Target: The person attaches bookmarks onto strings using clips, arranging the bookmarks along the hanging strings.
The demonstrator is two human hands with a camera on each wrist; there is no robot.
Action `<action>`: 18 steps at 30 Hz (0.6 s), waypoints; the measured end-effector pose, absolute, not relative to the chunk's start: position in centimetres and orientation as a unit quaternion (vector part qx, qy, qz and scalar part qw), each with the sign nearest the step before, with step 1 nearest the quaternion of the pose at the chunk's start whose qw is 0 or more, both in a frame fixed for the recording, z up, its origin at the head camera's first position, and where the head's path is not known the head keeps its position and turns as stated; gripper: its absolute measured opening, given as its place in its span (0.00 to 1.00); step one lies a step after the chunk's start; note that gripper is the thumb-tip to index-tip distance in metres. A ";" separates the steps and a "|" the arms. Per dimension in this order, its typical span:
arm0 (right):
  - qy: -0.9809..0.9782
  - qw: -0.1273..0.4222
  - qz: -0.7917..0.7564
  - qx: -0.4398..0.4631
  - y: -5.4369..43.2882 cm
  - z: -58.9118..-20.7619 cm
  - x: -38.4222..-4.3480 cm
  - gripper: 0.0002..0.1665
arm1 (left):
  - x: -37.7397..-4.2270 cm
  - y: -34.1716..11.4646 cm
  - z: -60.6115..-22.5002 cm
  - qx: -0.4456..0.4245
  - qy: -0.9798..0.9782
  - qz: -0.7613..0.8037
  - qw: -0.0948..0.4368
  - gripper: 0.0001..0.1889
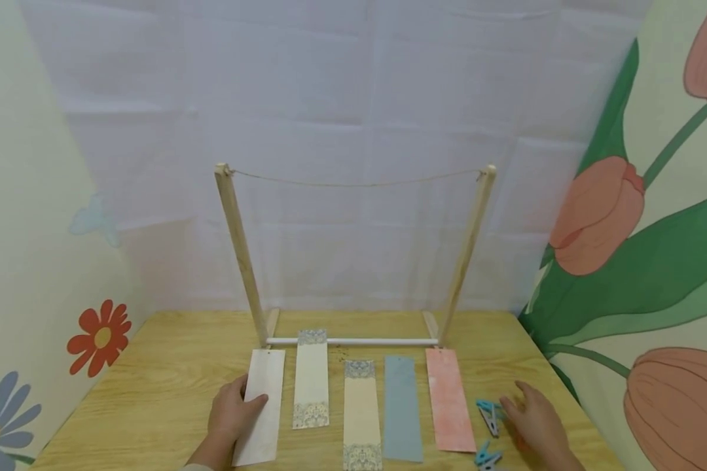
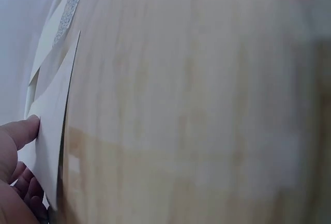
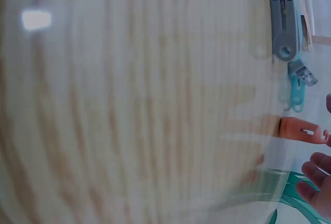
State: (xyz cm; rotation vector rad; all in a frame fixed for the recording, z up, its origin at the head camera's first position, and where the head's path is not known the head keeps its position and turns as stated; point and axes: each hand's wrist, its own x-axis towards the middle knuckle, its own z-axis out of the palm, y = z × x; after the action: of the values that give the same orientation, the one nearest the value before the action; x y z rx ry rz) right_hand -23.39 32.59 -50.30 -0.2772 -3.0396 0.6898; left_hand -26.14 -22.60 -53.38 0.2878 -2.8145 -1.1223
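Note:
My left hand holds the lower left edge of a white paper strip, thumb on top and the other fingers behind it. The left wrist view shows the strip bent and tilted up from the table. Over on the right, my right hand is beside blue-and-grey clothespins, thumb and index finger apart. An orange clip is close to the right fingers in the right wrist view; whether they touch it cannot be told.
A patterned cream strip, a patterned beige strip, a blue-grey strip and a pink strip lie on the wooden table. Behind them stands a wooden frame with a string tied between its posts and a white bar low down.

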 end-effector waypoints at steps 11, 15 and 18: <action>-0.972 -0.012 0.211 -0.105 33.1 -50.6 -22.6 0.50 | -25.7 -23.4 -53.4 0.089 -0.909 -0.400 0.077 0.29; -0.972 -0.021 0.204 -0.112 33.4 -50.6 -22.6 0.53 | -25.7 -23.6 -53.3 0.103 -0.888 -0.440 0.079 0.26; -0.971 -0.033 0.203 -0.123 33.5 -50.7 -22.5 0.57 | -25.7 -23.6 -53.2 0.113 -0.872 -0.470 0.079 0.25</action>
State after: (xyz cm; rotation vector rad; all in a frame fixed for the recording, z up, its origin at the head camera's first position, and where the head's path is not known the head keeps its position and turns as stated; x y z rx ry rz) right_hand -22.54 33.51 -50.69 -0.3949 -3.1164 0.6532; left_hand -25.66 -23.63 -53.15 0.3367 -2.6090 -1.4060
